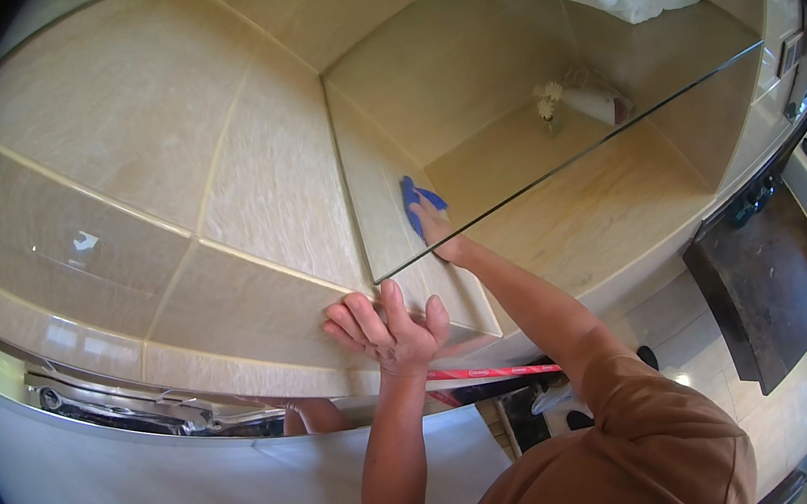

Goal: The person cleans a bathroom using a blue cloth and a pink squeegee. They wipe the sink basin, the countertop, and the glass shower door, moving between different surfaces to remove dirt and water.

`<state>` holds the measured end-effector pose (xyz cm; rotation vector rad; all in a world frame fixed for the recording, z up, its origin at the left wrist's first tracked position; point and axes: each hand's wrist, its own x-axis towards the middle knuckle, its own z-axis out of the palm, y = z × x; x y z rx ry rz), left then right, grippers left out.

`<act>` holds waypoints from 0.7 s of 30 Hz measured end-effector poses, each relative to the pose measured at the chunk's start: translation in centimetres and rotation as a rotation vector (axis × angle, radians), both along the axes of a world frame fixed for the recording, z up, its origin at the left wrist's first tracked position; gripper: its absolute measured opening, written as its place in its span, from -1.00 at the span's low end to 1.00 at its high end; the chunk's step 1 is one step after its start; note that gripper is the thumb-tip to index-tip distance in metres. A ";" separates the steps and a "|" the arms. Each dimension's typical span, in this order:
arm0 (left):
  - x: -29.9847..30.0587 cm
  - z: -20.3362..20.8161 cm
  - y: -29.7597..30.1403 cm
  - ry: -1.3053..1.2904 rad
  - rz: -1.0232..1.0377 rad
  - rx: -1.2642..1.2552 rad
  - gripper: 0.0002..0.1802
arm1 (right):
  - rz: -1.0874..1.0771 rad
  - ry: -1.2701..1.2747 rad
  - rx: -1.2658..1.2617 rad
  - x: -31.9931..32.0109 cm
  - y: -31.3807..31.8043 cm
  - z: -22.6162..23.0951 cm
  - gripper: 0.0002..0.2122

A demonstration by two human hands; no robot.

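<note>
We are holding a blue cloth (410,196) under our right hand (437,228), against the left side wall (380,225) of the tiled niche, below the glass shelf (535,175). We are judging it light, soft and limp, with nothing in it to break; we are taking the middle, under a flat palm, as the better hold, since a lone corner would probably be folding back on itself. We are expecting the glossy tile to be slippery beneath it, and the glass (its front edge is crossing just over our hand) to be the fragile part nearby.

Our right arm is reaching forward and to the left, nearly straight, with the hand passing under the shelf's edge. Its fingers are lying stretched over the cloth, and we are seeing them through the glass; whether they are pinching any fold, we are not able to tell.

Our left hand (392,336) is resting back-up on the tiled ledge (257,290), holding no object. Its outer fingers are bending close together, while the index is pointing toward the shelf's corner and the thumb is standing apart.
</note>
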<state>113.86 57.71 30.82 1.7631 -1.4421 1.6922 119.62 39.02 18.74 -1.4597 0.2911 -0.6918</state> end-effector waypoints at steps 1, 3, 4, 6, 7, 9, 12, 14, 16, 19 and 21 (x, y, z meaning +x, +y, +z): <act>-0.1 -0.1 0.0 0.015 -0.002 -0.012 -0.33 | 0.012 0.056 0.018 -0.1 -0.1 -1.7 -0.29; -0.2 -0.1 -0.6 0.017 -0.027 -0.014 -0.32 | -0.020 0.109 0.051 -1.4 0.3 -6.4 -0.29; 0.0 -0.1 -0.8 0.019 -0.038 -0.015 -0.32 | -0.036 0.136 0.068 -2.2 1.3 -8.0 -0.28; 0.1 -0.2 -0.4 0.022 -0.019 -0.010 -0.31 | -0.054 0.169 0.134 -4.7 4.6 -9.6 -0.29; 0.1 -0.1 0.0 0.024 -0.006 -0.006 -0.31 | -0.061 0.186 0.168 -6.1 6.3 -10.0 -0.29; 0.1 -0.1 0.0 0.011 0.010 0.016 -0.27 | -0.064 0.177 0.220 -8.9 8.6 -9.7 -0.33; -0.1 0.3 -0.2 0.001 0.010 0.024 -0.24 | -0.076 0.012 0.154 -12.6 11.5 -8.1 -0.38; 0.2 0.3 0.0 -0.008 0.022 0.023 -0.24 | -0.073 -0.054 0.106 -15.3 13.3 -3.5 -0.44; 0.1 0.2 -0.1 -0.004 0.022 0.017 -0.24 | -0.075 -0.125 0.019 -16.1 13.0 -1.0 -0.45; 0.1 0.2 -0.3 -0.002 0.014 0.004 -0.25 | -0.067 -0.181 -0.035 -13.1 10.5 -1.2 -0.45; 0.2 0.3 -0.7 -0.007 -0.007 0.001 -0.25 | -0.081 -0.155 -0.007 -10.4 8.1 -2.6 -0.44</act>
